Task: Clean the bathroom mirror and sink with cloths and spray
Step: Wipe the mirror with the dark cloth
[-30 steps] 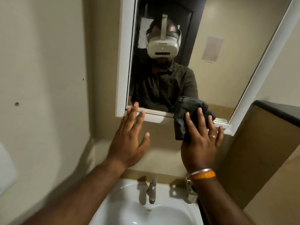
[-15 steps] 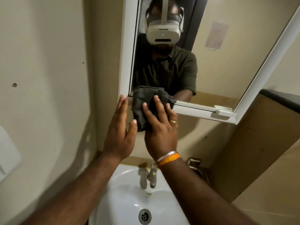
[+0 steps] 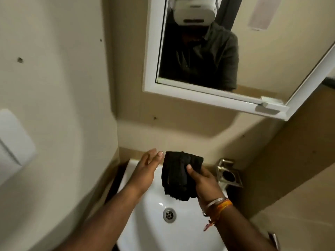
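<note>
A folded black cloth [image 3: 179, 176] hangs over the white sink [image 3: 150, 230], gripped by my right hand [image 3: 204, 182] with the thumb on its front. My left hand [image 3: 146, 169] is just left of the cloth, fingers straight and apart, holding nothing. The white-framed mirror [image 3: 253, 57] is on the wall above, with both hands well below its lower edge. The cloth hides the tap. No spray bottle is in view.
The sink drain [image 3: 169, 215] lies below the cloth. A square metal holder [image 3: 228, 175] is fixed to the wall right of the sink. A white flush plate [image 3: 12, 144] sits on the left wall. Beige walls close in on both sides.
Both hands have dropped from the mirror's lower frame down to the sink. My right hand changed from pressing the cloth flat on the frame to gripping it over the basin.
</note>
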